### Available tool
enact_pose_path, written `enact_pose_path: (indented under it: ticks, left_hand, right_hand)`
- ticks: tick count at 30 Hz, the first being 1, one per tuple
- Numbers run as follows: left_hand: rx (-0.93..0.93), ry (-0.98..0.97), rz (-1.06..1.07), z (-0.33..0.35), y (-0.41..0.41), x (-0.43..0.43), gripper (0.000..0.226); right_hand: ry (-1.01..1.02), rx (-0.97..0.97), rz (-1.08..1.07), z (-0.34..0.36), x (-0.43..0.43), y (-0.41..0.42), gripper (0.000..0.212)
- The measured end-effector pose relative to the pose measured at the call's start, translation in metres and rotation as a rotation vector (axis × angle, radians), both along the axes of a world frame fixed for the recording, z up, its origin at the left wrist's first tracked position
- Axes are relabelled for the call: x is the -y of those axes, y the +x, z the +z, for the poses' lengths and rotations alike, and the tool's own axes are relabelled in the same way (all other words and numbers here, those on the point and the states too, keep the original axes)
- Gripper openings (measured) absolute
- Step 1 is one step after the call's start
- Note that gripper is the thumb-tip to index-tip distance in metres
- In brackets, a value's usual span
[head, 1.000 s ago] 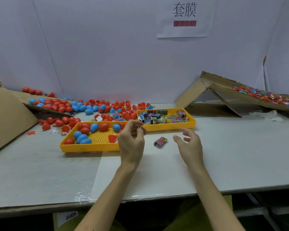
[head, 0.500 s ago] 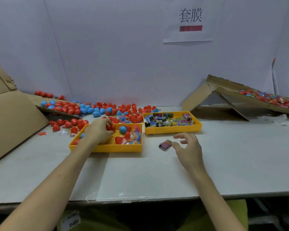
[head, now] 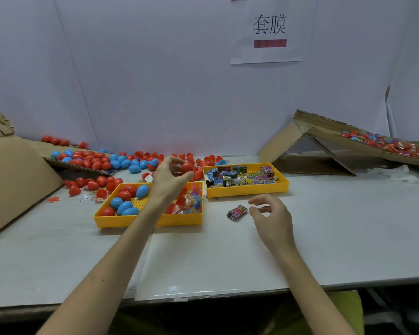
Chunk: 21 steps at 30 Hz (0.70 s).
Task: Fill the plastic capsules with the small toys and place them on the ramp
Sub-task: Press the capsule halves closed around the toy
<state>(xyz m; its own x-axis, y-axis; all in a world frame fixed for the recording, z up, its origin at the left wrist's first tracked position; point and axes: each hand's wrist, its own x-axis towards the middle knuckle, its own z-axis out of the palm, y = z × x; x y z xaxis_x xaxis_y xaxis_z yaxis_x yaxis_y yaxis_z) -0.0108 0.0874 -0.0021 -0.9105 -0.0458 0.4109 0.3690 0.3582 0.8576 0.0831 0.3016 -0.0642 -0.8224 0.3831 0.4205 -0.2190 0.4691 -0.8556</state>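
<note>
My left hand [head: 168, 178] is raised over the left yellow tray [head: 147, 220] and pinches a red capsule [head: 186, 167] at its fingertips. That tray holds red and blue capsules and some colourful toys. My right hand [head: 272, 215] hovers over the table with loosely curled fingers and holds nothing. Just to its left lies a small toy packet [head: 237, 212]. The right yellow tray [head: 248, 190] is full of small boxed toys. The cardboard ramp [head: 329, 135] slopes down at the far right, with several filled capsules [head: 385, 143] on it.
Loose red and blue capsules [head: 102, 160] are piled along the back wall and on a cardboard sheet at the left. A large cardboard flap [head: 15, 180] leans at the left edge. A paper sign [head: 269, 30] hangs on the white wall.
My left hand went from near the right tray into the left tray and has come up with a red capsule. My right hand stayed near the toy packet.
</note>
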Motion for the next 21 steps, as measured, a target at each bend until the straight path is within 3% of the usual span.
enact_pose_path:
  ticks: [3, 6, 10, 14, 21]
  left_hand:
    - [-0.026, 0.232, -0.142, 0.005, 0.025, -0.019, 0.036]
    - [-0.043, 0.334, -0.268, -0.005, 0.048, -0.034, 0.036]
    - [0.19, 0.63, -0.553, -0.02, 0.068, -0.047, 0.037]
    - [0.204, 0.56, -0.573, -0.026, 0.071, -0.049, 0.036]
    - [0.205, 0.49, -0.567, -0.029, 0.075, -0.047, 0.036]
  right_hand:
    - [0.005, 0.001, 0.016, 0.0, 0.001, 0.001, 0.018]
    - [0.001, -0.046, 0.053, 0.003, 0.005, 0.003, 0.018]
    - [-0.006, -0.227, 0.136, 0.011, 0.014, 0.012, 0.017]
    - [0.042, -0.3, 0.218, 0.015, 0.022, 0.019, 0.03]
    - [0.054, -0.355, 0.226, 0.016, 0.018, 0.019, 0.026]
